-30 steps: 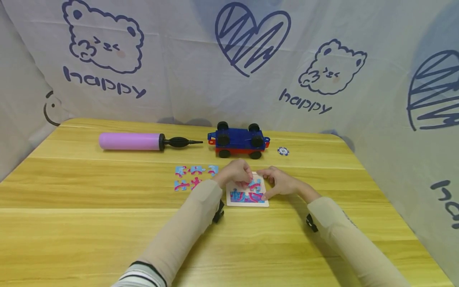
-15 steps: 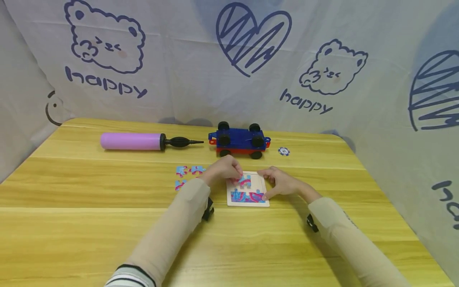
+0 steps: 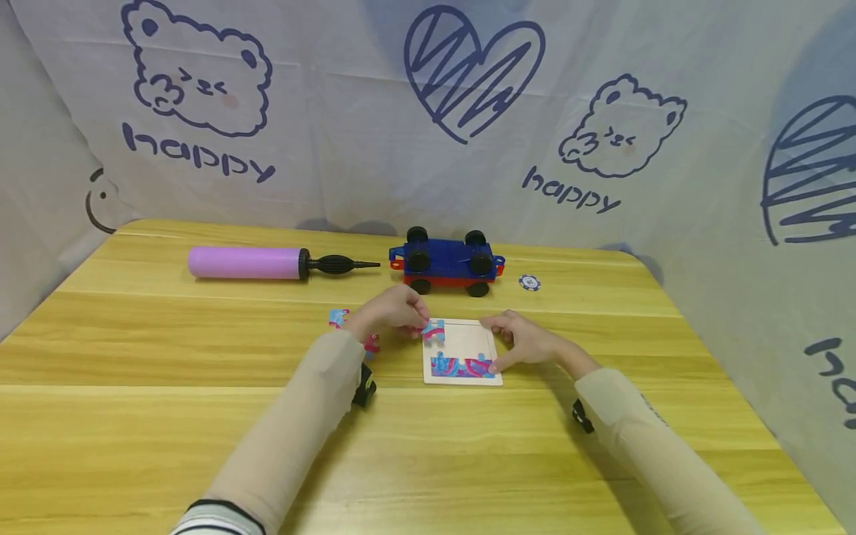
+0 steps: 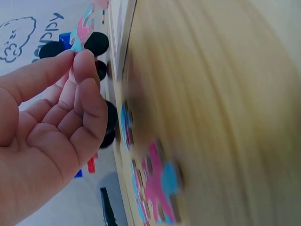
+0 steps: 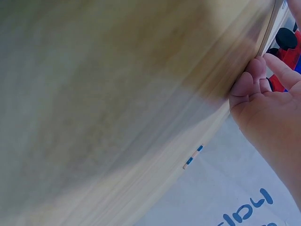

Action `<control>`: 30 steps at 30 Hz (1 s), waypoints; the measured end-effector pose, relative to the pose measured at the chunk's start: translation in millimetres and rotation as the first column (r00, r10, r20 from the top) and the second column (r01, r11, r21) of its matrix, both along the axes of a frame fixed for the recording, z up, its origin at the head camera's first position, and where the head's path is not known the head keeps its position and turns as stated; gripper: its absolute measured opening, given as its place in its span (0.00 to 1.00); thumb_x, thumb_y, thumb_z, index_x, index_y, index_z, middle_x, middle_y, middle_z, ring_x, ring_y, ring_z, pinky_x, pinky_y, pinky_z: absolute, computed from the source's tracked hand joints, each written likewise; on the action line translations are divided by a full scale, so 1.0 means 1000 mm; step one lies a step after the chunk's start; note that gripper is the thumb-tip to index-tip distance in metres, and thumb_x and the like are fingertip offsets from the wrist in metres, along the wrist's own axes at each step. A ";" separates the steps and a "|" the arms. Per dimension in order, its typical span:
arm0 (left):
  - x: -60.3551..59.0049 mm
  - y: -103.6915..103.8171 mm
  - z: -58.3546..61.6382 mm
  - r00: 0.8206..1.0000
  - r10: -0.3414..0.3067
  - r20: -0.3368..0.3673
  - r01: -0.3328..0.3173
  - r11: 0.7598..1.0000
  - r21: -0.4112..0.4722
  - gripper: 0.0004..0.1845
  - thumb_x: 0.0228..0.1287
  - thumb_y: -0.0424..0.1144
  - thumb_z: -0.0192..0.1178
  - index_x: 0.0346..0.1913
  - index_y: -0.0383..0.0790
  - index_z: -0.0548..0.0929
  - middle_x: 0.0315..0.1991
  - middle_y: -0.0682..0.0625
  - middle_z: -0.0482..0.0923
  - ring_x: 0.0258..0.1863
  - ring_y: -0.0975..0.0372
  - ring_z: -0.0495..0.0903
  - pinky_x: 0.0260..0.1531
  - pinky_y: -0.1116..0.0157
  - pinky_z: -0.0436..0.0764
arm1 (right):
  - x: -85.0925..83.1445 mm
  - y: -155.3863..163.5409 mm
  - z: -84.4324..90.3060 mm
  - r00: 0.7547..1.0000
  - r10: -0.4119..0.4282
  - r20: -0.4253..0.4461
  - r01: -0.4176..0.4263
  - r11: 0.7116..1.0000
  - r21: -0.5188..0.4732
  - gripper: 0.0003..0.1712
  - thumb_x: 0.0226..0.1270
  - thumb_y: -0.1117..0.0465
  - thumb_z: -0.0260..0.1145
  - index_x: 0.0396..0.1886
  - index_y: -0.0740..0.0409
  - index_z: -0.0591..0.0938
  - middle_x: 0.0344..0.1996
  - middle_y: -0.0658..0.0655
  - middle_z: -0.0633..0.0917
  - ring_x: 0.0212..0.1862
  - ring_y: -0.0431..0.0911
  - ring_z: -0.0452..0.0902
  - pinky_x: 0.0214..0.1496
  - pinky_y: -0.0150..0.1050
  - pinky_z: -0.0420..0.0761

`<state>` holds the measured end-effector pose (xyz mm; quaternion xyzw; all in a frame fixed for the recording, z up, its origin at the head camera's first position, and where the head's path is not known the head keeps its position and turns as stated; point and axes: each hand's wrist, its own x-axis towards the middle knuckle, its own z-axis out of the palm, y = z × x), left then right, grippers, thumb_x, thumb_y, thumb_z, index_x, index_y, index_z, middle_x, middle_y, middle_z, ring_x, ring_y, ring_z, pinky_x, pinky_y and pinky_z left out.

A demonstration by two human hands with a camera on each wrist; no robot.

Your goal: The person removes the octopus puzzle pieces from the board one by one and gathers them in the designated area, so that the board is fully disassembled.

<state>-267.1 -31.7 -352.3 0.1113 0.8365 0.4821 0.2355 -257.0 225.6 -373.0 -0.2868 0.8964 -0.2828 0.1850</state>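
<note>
My left hand point(image 3: 393, 307) pinches a blue-and-pink jigsaw piece point(image 3: 435, 332) between thumb and index finger. It holds the piece over the upper left corner of a pale wooden puzzle tray point(image 3: 468, 338). In the left wrist view the piece point(image 4: 83, 28) stands tilted at the fingertips. A row of fitted pieces point(image 3: 461, 367) fills the tray's near side. My right hand point(image 3: 528, 340) grips the tray's right side, thumb at the near part and fingers at the far corner. Several loose pieces point(image 4: 157, 183) lie left of the tray, partly hidden by the left hand in the head view.
Behind the tray, an upturned blue-and-red toy car point(image 3: 446, 261) lies with its wheels up. A purple hand pump point(image 3: 247, 263) lies at the back left, and a blue-and-white poker chip point(image 3: 530, 282) right of the car. A printed curtain point(image 3: 348, 134) hangs behind the table.
My left hand has moved left across the tray with the jigsaw piece, from the tray's middle right to its upper left corner. The right hand has stayed on the tray.
</note>
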 end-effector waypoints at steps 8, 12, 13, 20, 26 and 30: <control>0.003 -0.019 0.001 1.000 -0.008 -0.012 0.008 1.000 0.002 0.02 0.58 0.26 0.55 0.32 0.29 0.77 0.24 0.47 0.74 0.20 0.62 0.74 0.28 0.67 0.76 | 0.001 0.000 -0.001 1.000 0.008 -0.010 -0.008 1.000 -0.007 0.44 0.44 0.57 0.74 0.60 0.71 0.65 0.39 0.59 0.68 0.38 0.49 0.60 0.39 0.38 0.65; 0.003 -0.026 0.001 1.000 0.004 0.007 -0.005 0.999 0.037 0.02 0.57 0.26 0.55 0.31 0.28 0.77 0.23 0.47 0.75 0.20 0.62 0.74 0.28 0.66 0.76 | 0.000 0.001 -0.001 1.000 0.016 -0.020 -0.016 1.000 -0.006 0.44 0.44 0.57 0.74 0.59 0.71 0.65 0.39 0.59 0.68 0.37 0.49 0.60 0.39 0.38 0.65; 0.003 -0.027 0.001 1.000 0.004 0.009 -0.005 0.999 0.041 0.02 0.57 0.26 0.55 0.31 0.28 0.77 0.23 0.47 0.75 0.20 0.62 0.74 0.28 0.66 0.76 | 0.000 0.001 -0.001 1.000 0.017 -0.020 -0.017 1.000 -0.006 0.44 0.44 0.57 0.74 0.59 0.71 0.65 0.39 0.59 0.68 0.37 0.49 0.60 0.39 0.38 0.65; 0.002 -0.038 -0.001 1.000 -0.022 0.011 0.022 0.999 0.026 0.03 0.57 0.26 0.55 0.29 0.28 0.77 0.20 0.47 0.75 0.18 0.63 0.74 0.25 0.67 0.76 | -0.001 0.001 -0.001 1.000 0.020 -0.021 -0.020 1.000 0.000 0.44 0.45 0.57 0.73 0.60 0.71 0.65 0.40 0.59 0.68 0.38 0.49 0.61 0.39 0.38 0.66; 0.003 -0.044 -0.003 0.999 -0.020 0.042 0.019 1.000 0.017 0.04 0.57 0.25 0.54 0.29 0.26 0.78 0.19 0.46 0.76 0.16 0.62 0.74 0.21 0.68 0.75 | -0.001 0.001 -0.001 1.000 0.020 -0.024 -0.020 1.000 0.004 0.44 0.45 0.56 0.73 0.60 0.70 0.65 0.40 0.59 0.68 0.38 0.49 0.61 0.40 0.39 0.66; 0.003 -0.046 -0.003 0.998 -0.018 0.066 0.018 1.000 -0.006 0.04 0.58 0.25 0.53 0.28 0.28 0.77 0.19 0.46 0.75 0.16 0.62 0.74 0.22 0.67 0.76 | -0.001 0.001 -0.001 0.999 0.023 -0.025 -0.023 1.000 0.003 0.44 0.45 0.56 0.73 0.60 0.71 0.65 0.40 0.59 0.68 0.38 0.49 0.61 0.39 0.38 0.66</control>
